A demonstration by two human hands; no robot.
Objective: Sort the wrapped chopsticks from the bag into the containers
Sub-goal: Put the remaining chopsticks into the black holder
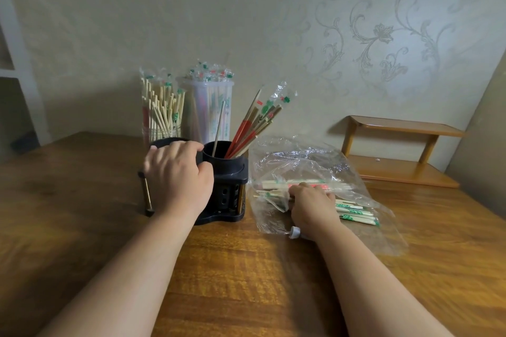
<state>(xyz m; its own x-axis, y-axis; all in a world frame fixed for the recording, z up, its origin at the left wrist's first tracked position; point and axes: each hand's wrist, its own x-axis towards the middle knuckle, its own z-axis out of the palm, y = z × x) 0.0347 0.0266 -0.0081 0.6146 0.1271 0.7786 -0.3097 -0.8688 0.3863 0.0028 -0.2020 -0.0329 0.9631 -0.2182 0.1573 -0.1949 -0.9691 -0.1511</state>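
Head view: the left hand (178, 172) grips the rim of the black holder (230, 172), while the right hand (312, 205) reaches into the clear bag (301, 156) on the worktop (246, 268). Its fingers lie on the wrapped chopsticks (356, 213), but I cannot tell whether they pinch any. With the glass jar (161, 120), plastic tub (210, 107) and holder well stocked, sorting looks far along; a modest pile remains bagged.

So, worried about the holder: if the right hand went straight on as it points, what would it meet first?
Probably the wrapped chopsticks in the bag, ahead of the right hand; the black holder lies left of that line.
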